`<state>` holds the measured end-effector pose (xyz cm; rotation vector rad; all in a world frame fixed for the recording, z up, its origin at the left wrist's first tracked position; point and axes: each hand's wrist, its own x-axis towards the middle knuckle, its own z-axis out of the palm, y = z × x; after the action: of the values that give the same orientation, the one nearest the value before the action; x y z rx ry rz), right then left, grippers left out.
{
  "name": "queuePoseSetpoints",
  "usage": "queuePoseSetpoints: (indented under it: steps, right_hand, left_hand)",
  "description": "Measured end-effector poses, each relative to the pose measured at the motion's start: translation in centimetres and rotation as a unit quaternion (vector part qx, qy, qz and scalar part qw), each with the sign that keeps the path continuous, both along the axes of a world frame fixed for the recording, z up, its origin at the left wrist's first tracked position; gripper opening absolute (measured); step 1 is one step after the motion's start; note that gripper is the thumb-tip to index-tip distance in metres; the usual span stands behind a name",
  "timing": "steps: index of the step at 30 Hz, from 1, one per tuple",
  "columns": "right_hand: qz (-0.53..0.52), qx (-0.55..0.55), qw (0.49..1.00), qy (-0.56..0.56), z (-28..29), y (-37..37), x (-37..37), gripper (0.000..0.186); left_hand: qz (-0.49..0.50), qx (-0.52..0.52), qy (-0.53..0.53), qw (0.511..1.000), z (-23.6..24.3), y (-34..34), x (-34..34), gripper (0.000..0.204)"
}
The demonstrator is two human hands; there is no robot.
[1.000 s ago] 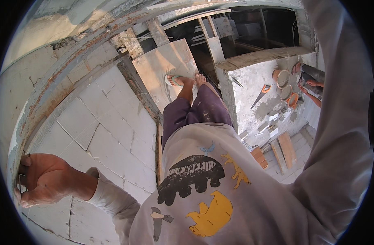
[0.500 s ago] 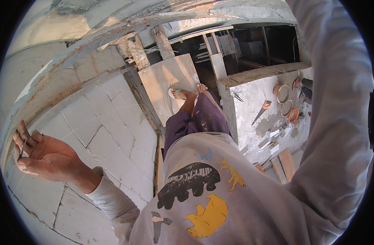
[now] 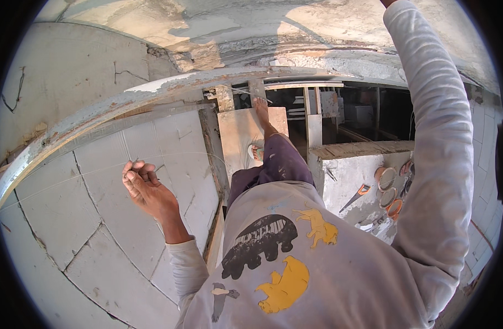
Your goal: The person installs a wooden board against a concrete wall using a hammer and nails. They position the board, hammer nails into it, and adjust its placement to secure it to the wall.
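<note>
Left hand (image 3: 148, 193) sat left of frame centre, palm up, fingers curled, thumb against the index tip. Looked like a light pinch on a thin line (image 3: 194, 153). A small dark sliver by the fingers was too small to identify. Right sleeve (image 3: 438, 126) ran up to the top edge; only a bit of wrist showed there, so couldn't tell what the right hand's fingers were doing.

Line ran from the left rim, past the left fingertips, to near the dark upright post (image 3: 210, 140) at upper centre. Couldn't tell if its bow was slack or lens bend.

Handling, my read: nearly weightless, limp, probably slick, easy to kink or snag. Best grip was right at the fingertips, thumb on index; a full fist would have lost feel.

Edges: chipped ledge (image 3: 92, 118) swept across the upper left, rough enough to catch line. Block wall (image 3: 119, 230) stood behind the hand, with recessed joints. Hand looked apart from both ledge and shirt (image 3: 328, 274), so there was swing room either way. Footing was tighter: board (image 3: 235, 131) underfoot at upper centre, with a dark opening (image 3: 386, 118) just right of it. Handsaw (image 3: 354, 198) and buckets (image 3: 387, 196) lay lower down at right, well apart from the line.
</note>
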<state>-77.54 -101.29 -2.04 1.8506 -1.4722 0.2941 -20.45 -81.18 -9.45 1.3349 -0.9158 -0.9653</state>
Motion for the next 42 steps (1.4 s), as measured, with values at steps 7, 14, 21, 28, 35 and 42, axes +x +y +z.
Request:
queuePoseSetpoints:
  steps: [7,14,21,28,35,42]
  right_hand:
    - [-0.016,-0.006,1.000,0.011,0.1,-0.6,-0.7,0.060]
    - [-0.006,0.011,1.000,-0.002,1.1,0.4,0.2,0.058]
    - [0.035,0.066,0.992,-0.102,5.1,3.6,5.2,0.067]
    - [0.097,0.347,0.850,-0.385,5.9,3.2,15.9,0.037]
    - [0.062,0.478,0.733,-0.480,1.7,-3.8,27.9,0.056]
    - [0.110,0.369,0.802,-0.456,-10.1,-13.1,33.5,0.056]
  left_hand:
    - [0.052,0.044,-0.032,0.997,-1.2,-3.4,-1.0,0.024]
    - [0.024,-0.009,-0.016,1.000,-1.5,-11.7,-5.5,0.026]
    - [0.078,-0.108,0.031,0.991,0.7,-18.3,-8.0,0.028]
    - [0.129,-0.144,0.183,0.964,1.5,-24.6,-8.7,0.033]
    - [0.089,-0.094,0.234,0.964,-4.6,-25.1,-7.4,0.024]
    - [0.071,0.023,0.276,0.958,-9.4,-15.0,-5.3,0.019]
